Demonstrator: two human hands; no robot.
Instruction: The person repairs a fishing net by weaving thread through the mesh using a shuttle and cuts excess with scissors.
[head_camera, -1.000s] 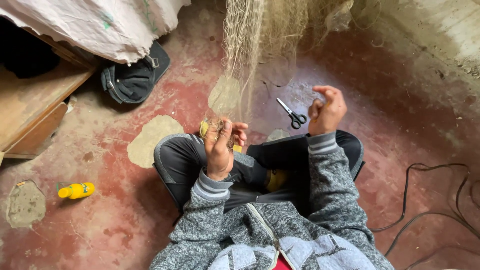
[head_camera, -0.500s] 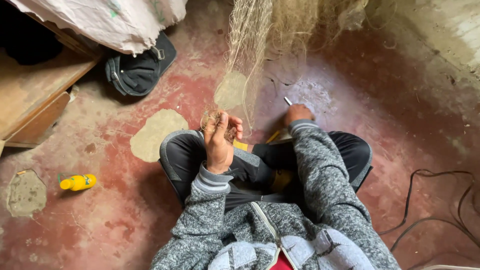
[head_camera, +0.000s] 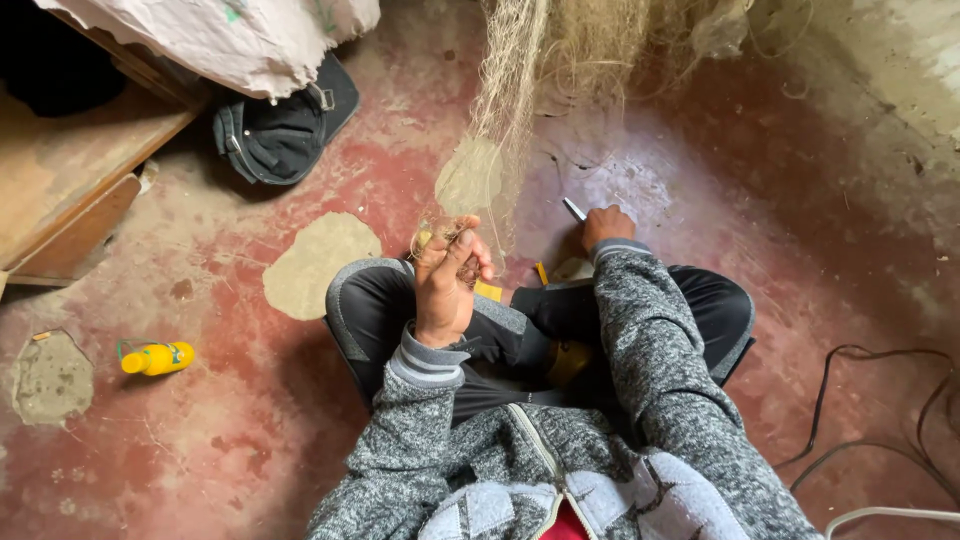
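Observation:
I sit cross-legged on a worn red floor. My left hand (head_camera: 448, 280) is raised above my knee, fingers pinched on a bunch of pale fishing net (head_camera: 505, 110) that hangs down from above. My right hand (head_camera: 603, 227) is down at the floor in front of my legs, closed on a pair of scissors (head_camera: 574, 209) whose metal blades stick out to the upper left. A yellow object (head_camera: 567, 360) lies in my lap, partly hidden by my right sleeve.
A dark bag (head_camera: 280, 130) lies at the upper left under a pale sack (head_camera: 230, 40), beside a wooden board (head_camera: 70, 190). A small yellow bottle (head_camera: 156, 357) lies on the floor at left. Cables (head_camera: 870, 400) run along the right.
My right hand dropped from a raised position to the floor, where the scissors lay, and closed on them. My left hand kept holding the net.

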